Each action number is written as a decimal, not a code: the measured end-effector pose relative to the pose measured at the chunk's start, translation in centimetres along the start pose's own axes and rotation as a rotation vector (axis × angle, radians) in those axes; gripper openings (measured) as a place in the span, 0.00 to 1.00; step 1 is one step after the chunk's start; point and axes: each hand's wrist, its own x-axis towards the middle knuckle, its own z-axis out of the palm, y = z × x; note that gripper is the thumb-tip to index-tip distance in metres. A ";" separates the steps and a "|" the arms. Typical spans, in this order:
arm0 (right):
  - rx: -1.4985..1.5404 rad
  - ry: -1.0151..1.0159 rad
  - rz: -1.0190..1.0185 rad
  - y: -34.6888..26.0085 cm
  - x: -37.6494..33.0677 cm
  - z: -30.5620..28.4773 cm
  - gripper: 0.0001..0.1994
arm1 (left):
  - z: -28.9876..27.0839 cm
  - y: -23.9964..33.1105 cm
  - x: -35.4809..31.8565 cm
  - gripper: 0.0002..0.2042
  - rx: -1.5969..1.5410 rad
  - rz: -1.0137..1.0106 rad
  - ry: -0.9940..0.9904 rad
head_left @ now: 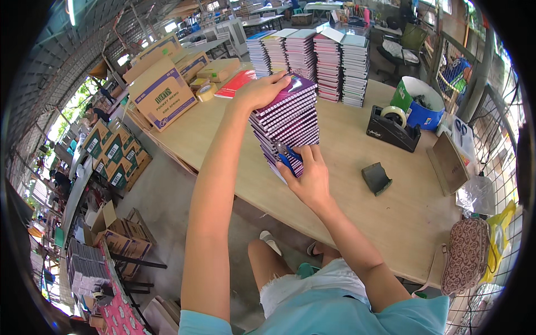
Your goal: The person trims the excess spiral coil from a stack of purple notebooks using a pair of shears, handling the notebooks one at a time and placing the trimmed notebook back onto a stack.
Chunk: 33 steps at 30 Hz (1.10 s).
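Observation:
A tall stack of spiral notebooks [290, 114] with purple covers stands near the table's front edge, its coil bindings facing me. My left hand [267, 91] lies over the top cover, fingers stretched out flat on it. Lower down, my right hand [310, 174] is closed round a pair of blue-handled pliers [290, 158]. Their metal jaws are against or very near the bindings in the stack's lower half; whether they touch a coil I cannot tell.
Notebook stacks [301, 53] and a red notebook [237, 84] are behind. Cartons [162, 92] and a tape roll [206, 92] stand left. On the right are a tape dispenser [393, 127], a dark curved piece [377, 178], a blue-green container [425, 114] and a patterned bag [468, 254].

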 end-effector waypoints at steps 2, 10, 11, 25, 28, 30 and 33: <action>-0.035 0.018 -0.029 0.3 0.1 0.2 0.17 | 0.0 0.0 0.0 0.34 -0.003 0.019 -0.009; 0.656 -0.313 0.632 1.9 1.2 0.0 0.17 | 0.5 -0.5 0.8 0.34 -0.026 0.038 -0.011; 0.384 -0.234 0.366 1.4 0.6 -0.6 0.18 | 0.5 -0.7 0.6 0.34 -0.026 0.040 0.000; 1.182 -0.505 0.957 2.9 1.0 -0.8 0.18 | 0.3 -0.7 0.6 0.35 -0.024 0.051 0.002; 0.550 -0.298 0.463 2.4 -0.2 -0.4 0.18 | 0.4 -0.9 0.5 0.35 -0.021 0.041 0.017; 0.235 -0.192 0.215 2.0 -1.0 -0.2 0.18 | 0.4 -0.9 0.4 0.34 -0.043 0.039 0.024; 0.046 -0.098 0.062 1.7 -1.5 -0.2 0.19 | 0.3 -0.8 0.3 0.34 -0.037 0.054 0.015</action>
